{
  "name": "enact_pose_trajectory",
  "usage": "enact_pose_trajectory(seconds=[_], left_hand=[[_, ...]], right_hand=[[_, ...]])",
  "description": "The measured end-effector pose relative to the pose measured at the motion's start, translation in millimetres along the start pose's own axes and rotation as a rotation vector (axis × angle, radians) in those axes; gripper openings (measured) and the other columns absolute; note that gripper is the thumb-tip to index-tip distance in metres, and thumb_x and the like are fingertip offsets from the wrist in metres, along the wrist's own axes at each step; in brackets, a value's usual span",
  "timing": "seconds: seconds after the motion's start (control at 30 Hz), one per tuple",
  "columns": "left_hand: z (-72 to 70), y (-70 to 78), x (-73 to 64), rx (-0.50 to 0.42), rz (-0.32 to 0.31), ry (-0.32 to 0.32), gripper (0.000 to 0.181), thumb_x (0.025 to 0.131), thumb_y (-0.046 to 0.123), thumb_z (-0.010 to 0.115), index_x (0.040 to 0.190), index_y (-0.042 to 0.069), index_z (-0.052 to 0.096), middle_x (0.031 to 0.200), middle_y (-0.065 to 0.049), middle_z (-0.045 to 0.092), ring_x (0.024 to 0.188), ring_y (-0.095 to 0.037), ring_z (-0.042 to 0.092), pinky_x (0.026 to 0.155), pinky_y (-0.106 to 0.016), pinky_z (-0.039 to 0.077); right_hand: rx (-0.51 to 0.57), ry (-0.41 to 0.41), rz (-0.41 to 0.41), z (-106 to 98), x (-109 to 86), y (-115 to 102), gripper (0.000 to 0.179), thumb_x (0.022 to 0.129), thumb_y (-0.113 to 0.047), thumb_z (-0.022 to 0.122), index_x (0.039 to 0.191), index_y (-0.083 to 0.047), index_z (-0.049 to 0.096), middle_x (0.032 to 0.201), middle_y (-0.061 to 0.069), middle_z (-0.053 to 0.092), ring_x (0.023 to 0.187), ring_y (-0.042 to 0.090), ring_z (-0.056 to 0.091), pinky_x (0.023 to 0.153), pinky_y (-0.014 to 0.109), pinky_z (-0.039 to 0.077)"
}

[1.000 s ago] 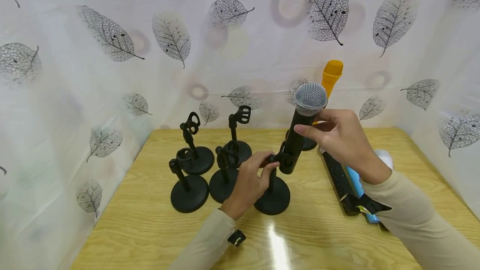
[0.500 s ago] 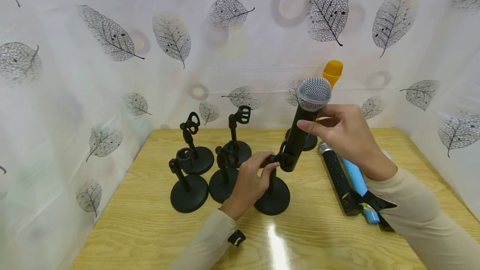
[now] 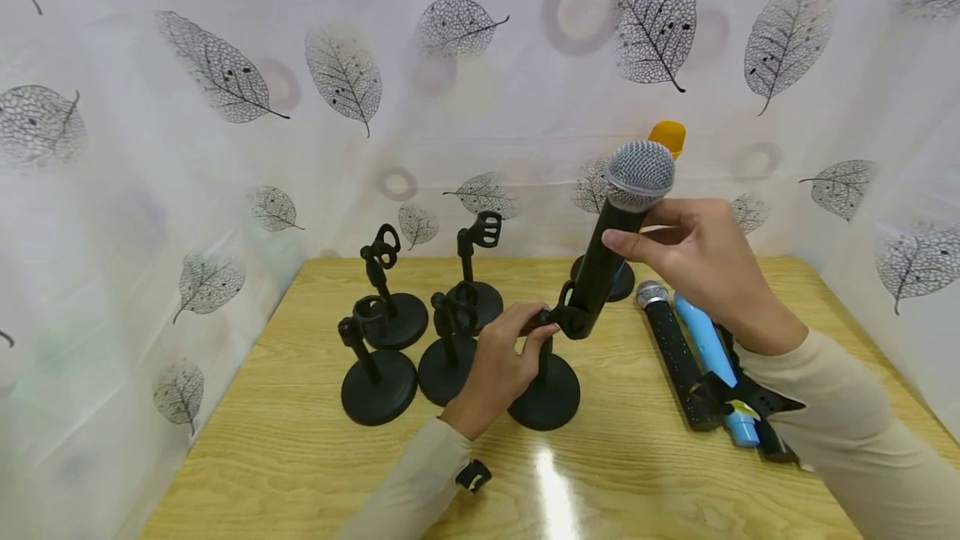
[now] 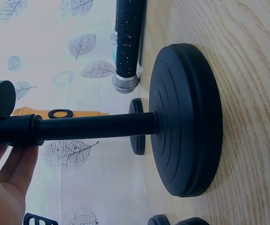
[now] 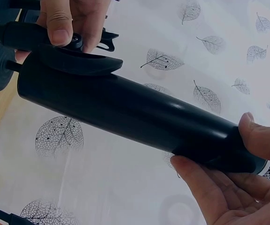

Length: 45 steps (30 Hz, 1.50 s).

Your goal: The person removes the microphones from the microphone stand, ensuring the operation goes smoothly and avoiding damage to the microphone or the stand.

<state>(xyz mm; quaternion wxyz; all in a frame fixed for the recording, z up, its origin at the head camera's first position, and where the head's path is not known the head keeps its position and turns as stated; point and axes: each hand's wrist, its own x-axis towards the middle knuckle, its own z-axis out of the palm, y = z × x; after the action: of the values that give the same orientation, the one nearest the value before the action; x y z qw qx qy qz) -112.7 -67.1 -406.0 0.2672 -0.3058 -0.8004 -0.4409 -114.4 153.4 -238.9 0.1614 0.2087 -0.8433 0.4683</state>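
A black microphone (image 3: 601,267) with a silver mesh head leans to the right, its lower end in the clip (image 5: 88,64) of a black desktop stand (image 3: 553,398). Between thumb and fingers, my right hand (image 3: 701,269) holds the microphone just below the mesh head. My left hand (image 3: 501,365) pinches the joint at the top of the stand, beside the clip. In the left wrist view, the round base (image 4: 186,122) sits flat on the wooden table.
Several black stands with bare clips, including a front one (image 3: 378,386), stand to the left. An orange microphone (image 3: 668,137) rises behind the held one. Speckled black (image 3: 675,357) and blue (image 3: 708,340) microphones lie at right, near my right sleeve. A leaf-patterned curtain (image 3: 480,107) hangs behind.
My right hand has moved up and to the right, tipping the microphone further right; its lower end has risen slightly at the clip. My left hand has stayed on the stand.
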Motion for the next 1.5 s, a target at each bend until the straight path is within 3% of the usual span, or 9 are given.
enact_pose_trajectory(seconds=[0.3,0.47,0.57,0.7,0.87,1.13,1.23,1.33,1.5], left_hand=[[0.5,0.2,-0.4,-0.011,-0.006,-0.002,0.021,0.1,0.013,0.065,0.117,0.001,0.067,0.107,-0.01,0.068,0.094,-0.017,0.069,0.083,-0.021,0.056],[1.0,1.1,0.6,-0.01,-0.003,0.0,0.02,0.099,0.012,0.066,0.117,0.002,0.067,0.106,-0.009,0.069,0.093,-0.017,0.069,0.083,-0.021,0.057],[0.6,2.2,1.7,-0.008,0.002,0.004,0.02,0.099,0.012,0.067,0.116,0.001,0.067,0.105,-0.009,0.069,0.093,-0.017,0.069,0.082,-0.021,0.057],[-0.7,3.0,1.5,-0.006,-0.008,0.006,0.021,0.099,0.012,0.067,0.115,0.0,0.067,0.105,-0.01,0.069,0.092,-0.018,0.069,0.081,-0.022,0.057],[-0.8,2.4,-1.4,0.0,-0.034,0.013,0.022,0.098,0.012,0.068,0.117,0.0,0.067,0.104,-0.009,0.069,0.091,-0.017,0.07,0.079,-0.022,0.058],[2.5,3.9,-2.8,-0.046,-0.095,0.006,0.022,0.099,0.012,0.067,0.119,0.003,0.067,0.107,-0.007,0.069,0.094,-0.014,0.07,0.083,-0.023,0.057],[2.1,6.0,-5.8,-0.078,-0.152,-0.009,0.025,0.101,0.016,0.065,0.124,0.006,0.066,0.109,-0.005,0.068,0.097,-0.013,0.069,0.085,-0.023,0.057],[0.8,8.2,-10.6,-0.105,-0.223,-0.036,0.03,0.101,0.02,0.065,0.129,0.009,0.064,0.113,-0.004,0.067,0.102,-0.014,0.068,0.085,-0.023,0.057],[-0.4,10.3,-18.1,-0.122,-0.289,-0.083,0.037,0.095,0.018,0.074,0.128,0.008,0.064,0.118,-0.007,0.065,0.106,-0.02,0.069,0.082,-0.025,0.058]], right_hand=[[-0.003,0.042,0.025,-11,1.1,-2,0.023,0.09,-0.018,0.08,0.105,-0.001,0.078,0.087,-0.009,0.075,0.075,0.002,0.072,0.072,0.013,0.053],[0.072,0.075,0.021,-18,2.2,-6,0.023,0.09,-0.011,0.079,0.108,0.004,0.075,0.086,-0.015,0.074,0.075,0.004,0.073,0.072,0.014,0.055],[0.27,0.128,-0.009,-30,4.7,-13,0.025,0.089,-0.002,0.078,0.112,0.006,0.073,0.093,-0.007,0.077,0.078,0.009,0.075,0.074,0.02,0.058],[0.515,0.217,-0.112,-51,7.6,-21,0.027,0.086,0.009,0.075,0.113,0.01,0.071,0.1,0.01,0.076,0.083,0.016,0.076,0.07,0.027,0.058],[0.558,0.235,-0.145,-63,5.8,-20,0.025,0.085,0.013,0.074,0.109,0.015,0.069,0.098,0.016,0.073,0.083,0.019,0.075,0.069,0.029,0.058],[0.46,0.171,-0.024,-66,-2.0,-5,0.024,0.086,0.01,0.074,0.109,0.002,0.075,0.1,0.007,0.076,0.078,0.016,0.076,0.07,0.023,0.059],[0.314,0.143,0.049,-66,-4.8,1,0.03,0.088,0.004,0.075,0.117,-0.001,0.074,0.103,0.0,0.076,0.076,0.015,0.076,0.074,0.019,0.058],[0.102,0.112,0.124,-65,-9.3,6,0.036,0.091,-0.009,0.077,0.126,-0.003,0.07,0.103,-0.012,0.074,0.078,0.008,0.074,0.077,0.012,0.054],[-0.062,0.07,0.192,-61,-15.5,17,0.043,0.092,-0.027,0.079,0.128,-0.005,0.07,0.102,-0.023,0.068,0.082,-0.005,0.07,0.072,0.01,0.052]])
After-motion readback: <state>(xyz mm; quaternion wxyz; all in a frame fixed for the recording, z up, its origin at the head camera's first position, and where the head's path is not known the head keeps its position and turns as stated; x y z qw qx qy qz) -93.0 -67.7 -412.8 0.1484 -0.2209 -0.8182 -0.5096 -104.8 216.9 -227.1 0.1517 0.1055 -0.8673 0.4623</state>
